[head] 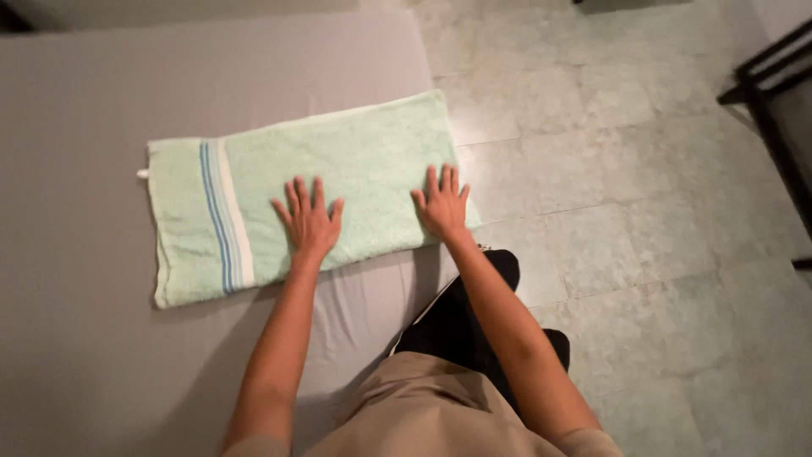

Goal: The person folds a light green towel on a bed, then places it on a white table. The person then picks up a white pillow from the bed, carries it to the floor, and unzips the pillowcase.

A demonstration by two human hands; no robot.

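A pale green towel with blue and white stripes near its left end lies folded flat on a grey mattress. My left hand rests palm down on the towel's middle, fingers spread. My right hand presses flat on the towel's right end, near the mattress edge. Neither hand holds anything.
The mattress edge runs down the middle of the view; right of it is a pale green tiled floor. A dark metal frame stands at the far right. My legs in beige shorts and dark shoes are at the bedside.
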